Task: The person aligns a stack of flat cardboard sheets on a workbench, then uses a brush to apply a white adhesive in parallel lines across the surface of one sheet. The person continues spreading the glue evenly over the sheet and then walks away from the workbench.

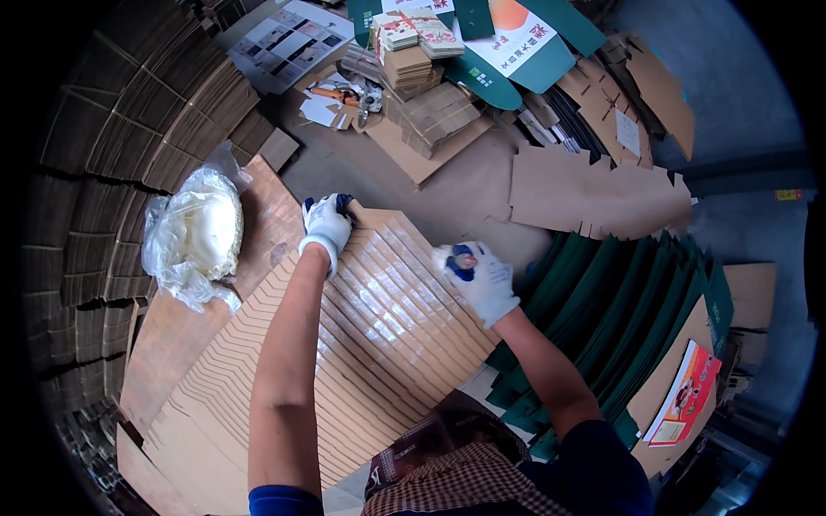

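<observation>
A fanned row of brown cardboard sheets (387, 344) lies in front of me, their edges overlapping in steps. Glossy, wet-looking patches cover the middle and right of the strips. My left hand (327, 228), in a white glove with blue fingers, is closed over the far edge of the sheets. Just off their right edge is my right hand (482, 277), gloved alike, its fingers curled inward; a small thing seems to sit in them, too unclear to name. Left of the sheets sits a plastic-lined container (211, 228) with a smooth cream-white mass inside.
Dark green folded sheets (594, 318) stand fanned at the right, beside a red-and-white booklet (686, 396). Bundled cardboard stacks (112, 129) rise along the left. Farther off are an orange-handled tool (335, 93), tied card bundles (434, 116) and a torn cardboard piece (594, 191).
</observation>
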Demonstrator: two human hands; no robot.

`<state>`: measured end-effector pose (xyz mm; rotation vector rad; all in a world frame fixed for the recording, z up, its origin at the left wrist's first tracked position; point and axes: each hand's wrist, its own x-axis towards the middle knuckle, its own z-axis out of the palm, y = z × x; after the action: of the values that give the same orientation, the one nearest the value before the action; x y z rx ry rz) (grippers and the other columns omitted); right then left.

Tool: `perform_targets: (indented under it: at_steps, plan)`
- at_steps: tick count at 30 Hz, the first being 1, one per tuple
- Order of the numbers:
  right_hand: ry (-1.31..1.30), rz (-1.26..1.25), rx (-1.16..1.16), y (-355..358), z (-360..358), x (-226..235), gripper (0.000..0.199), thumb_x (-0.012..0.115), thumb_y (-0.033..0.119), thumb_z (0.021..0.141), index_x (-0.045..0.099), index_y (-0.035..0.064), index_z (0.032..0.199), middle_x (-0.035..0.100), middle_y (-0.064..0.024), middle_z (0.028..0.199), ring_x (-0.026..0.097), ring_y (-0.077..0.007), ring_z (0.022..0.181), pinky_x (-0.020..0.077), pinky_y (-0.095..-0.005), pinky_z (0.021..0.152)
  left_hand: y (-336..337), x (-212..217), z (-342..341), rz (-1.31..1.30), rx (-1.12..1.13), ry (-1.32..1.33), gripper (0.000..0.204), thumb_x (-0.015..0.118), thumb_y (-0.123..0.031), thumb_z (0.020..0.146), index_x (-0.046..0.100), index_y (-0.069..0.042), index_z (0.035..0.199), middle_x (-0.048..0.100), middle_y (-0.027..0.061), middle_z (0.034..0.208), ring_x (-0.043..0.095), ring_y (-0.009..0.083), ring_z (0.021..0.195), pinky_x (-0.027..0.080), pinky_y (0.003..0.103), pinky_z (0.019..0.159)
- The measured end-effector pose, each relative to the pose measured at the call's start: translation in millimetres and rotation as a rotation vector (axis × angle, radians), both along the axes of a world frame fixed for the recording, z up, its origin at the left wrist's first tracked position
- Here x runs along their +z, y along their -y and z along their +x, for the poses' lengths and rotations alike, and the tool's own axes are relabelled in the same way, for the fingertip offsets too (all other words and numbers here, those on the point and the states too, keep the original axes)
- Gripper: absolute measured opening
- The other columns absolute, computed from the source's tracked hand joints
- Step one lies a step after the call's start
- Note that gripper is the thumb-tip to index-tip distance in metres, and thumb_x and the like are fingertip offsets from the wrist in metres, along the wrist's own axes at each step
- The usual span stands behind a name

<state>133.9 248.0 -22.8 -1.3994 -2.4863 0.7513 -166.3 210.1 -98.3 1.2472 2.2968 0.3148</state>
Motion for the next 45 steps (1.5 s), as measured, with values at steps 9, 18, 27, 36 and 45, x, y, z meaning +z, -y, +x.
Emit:
perform_targets:
  at_steps: [9, 18, 27, 36, 45]
  plan:
    - [0.027, -0.051, 0.078, 16.7, 43.1, 7.8, 0.034, 0.074, 0.033, 0.085, 0.065, 0.0131, 0.110, 0.066, -0.0095, 0.104, 0.068, -0.0334, 0.090, 0.0546, -0.0412, 0.080, -5.2, -3.4, 1.3, -0.015, -0.031, -0.044, 0.036, 0.061, -0.015, 0.087, 0.068, -0.019, 0.122, 0.067, 0.0102, 0.126, 0.059, 0.0279, 0.123, 0.026, 0.042, 0.119]
    - [-0.210, -0.240, -0.102, 59.3, 77.6, 28.0, 0.041, 0.082, 0.030, 0.078, 0.066, 0.0086, 0.109, 0.069, -0.0133, 0.103, 0.070, -0.0338, 0.091, 0.0557, -0.0385, 0.082, 88.8, 92.6, 54.7, 0.682, 0.020, -0.203, 0.037, 0.071, -0.018, 0.088, 0.065, -0.010, 0.123, 0.064, 0.0134, 0.121, 0.055, 0.0344, 0.119, 0.034, 0.050, 0.113]
    - [-0.053, 0.035, -0.100, 58.6, 98.8, 20.1, 0.038, 0.079, 0.031, 0.080, 0.066, 0.0124, 0.111, 0.067, -0.0106, 0.103, 0.069, -0.0335, 0.088, 0.0557, -0.0417, 0.077, 330.6, 106.8, 161.2, 0.506, -0.151, 0.023, 0.036, 0.076, -0.024, 0.073, 0.069, -0.008, 0.105, 0.066, 0.0119, 0.108, 0.061, 0.0348, 0.101, 0.045, 0.052, 0.099]
    - [-0.110, -0.010, 0.068, 100.6, 45.1, 33.0, 0.040, 0.079, 0.028, 0.082, 0.064, 0.0094, 0.114, 0.065, -0.0127, 0.104, 0.067, -0.0351, 0.092, 0.0547, -0.0430, 0.079, 371.2, 73.3, 173.0, 0.464, -0.007, -0.001, 0.035, 0.075, -0.024, 0.076, 0.069, -0.010, 0.107, 0.065, 0.0083, 0.109, 0.058, 0.0342, 0.109, 0.043, 0.052, 0.100]
    - [0.168, 0.204, 0.428, 131.7, 3.6, 10.6, 0.033, 0.071, 0.018, 0.084, 0.064, 0.0108, 0.116, 0.064, -0.0126, 0.117, 0.064, -0.0347, 0.102, 0.0531, -0.0453, 0.088, 375.8, 65.8, 176.8, 0.522, 0.047, 0.003, 0.033, 0.076, -0.025, 0.077, 0.070, -0.011, 0.106, 0.065, 0.0090, 0.110, 0.059, 0.0337, 0.110, 0.043, 0.052, 0.103]
